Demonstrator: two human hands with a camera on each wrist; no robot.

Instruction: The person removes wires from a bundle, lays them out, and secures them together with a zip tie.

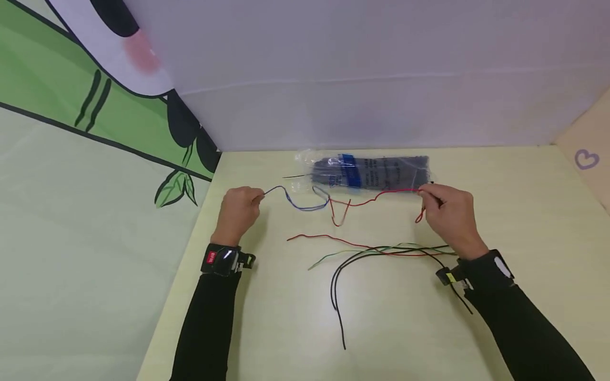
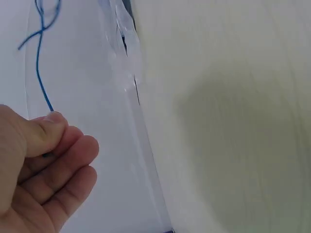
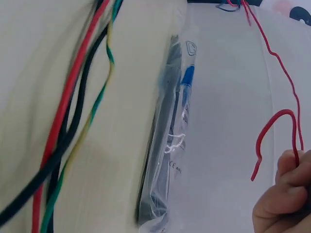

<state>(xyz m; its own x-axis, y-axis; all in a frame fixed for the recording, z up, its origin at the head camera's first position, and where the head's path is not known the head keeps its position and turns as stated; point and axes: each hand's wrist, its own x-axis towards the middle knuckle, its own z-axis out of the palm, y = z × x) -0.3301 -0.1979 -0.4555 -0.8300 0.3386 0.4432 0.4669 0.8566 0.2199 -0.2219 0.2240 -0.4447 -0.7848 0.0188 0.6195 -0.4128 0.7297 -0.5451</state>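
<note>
Pinched at nine o'clock by the left hand [image 1: 236,212], the blue wire [image 1: 307,209] meets the red wire [image 1: 400,190], which the right hand [image 1: 449,216] pinches at three; both look light and bendy, best gripped near their ends. Loose wires [image 1: 381,250] lie around five, a bagged bundle [image 1: 386,172] at one, leaving bare worktop [image 1: 276,317] towards seven, its side edge beyond nine.

One wire [image 1: 307,209] is blue, another wire [image 1: 394,191] red.

Head + wrist POVs, bag [image 1: 376,172] prob. shared
</note>
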